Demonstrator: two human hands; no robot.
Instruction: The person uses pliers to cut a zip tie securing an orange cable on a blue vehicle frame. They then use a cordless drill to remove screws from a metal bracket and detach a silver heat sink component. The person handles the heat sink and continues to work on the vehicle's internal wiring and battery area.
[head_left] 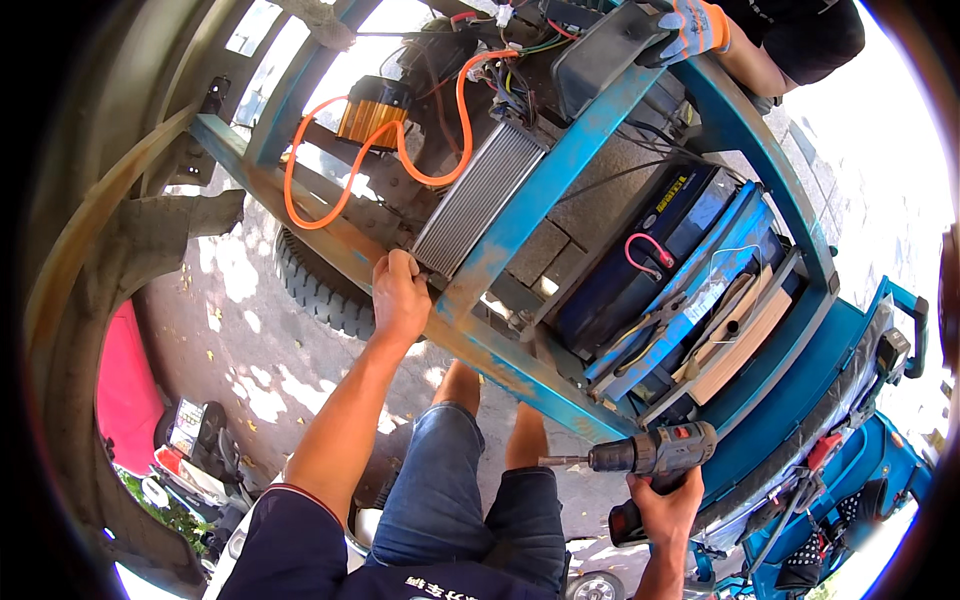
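Spanning sun-dappled pavement (235,345): rust-streaked blue frame (545,200), tyre (318,290) beneath.

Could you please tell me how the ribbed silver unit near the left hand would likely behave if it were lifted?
The ribbed silver unit would probably stay stiff, since its long, straight ridges look metallic. That metallic look also suggests it may be fairly heavy for its size. Its far end might drag or catch, as wires crowd there.

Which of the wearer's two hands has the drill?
The right hand, gripping the drill by its handle. The left hand shows no tool; it is at the near end of the silver finned unit.
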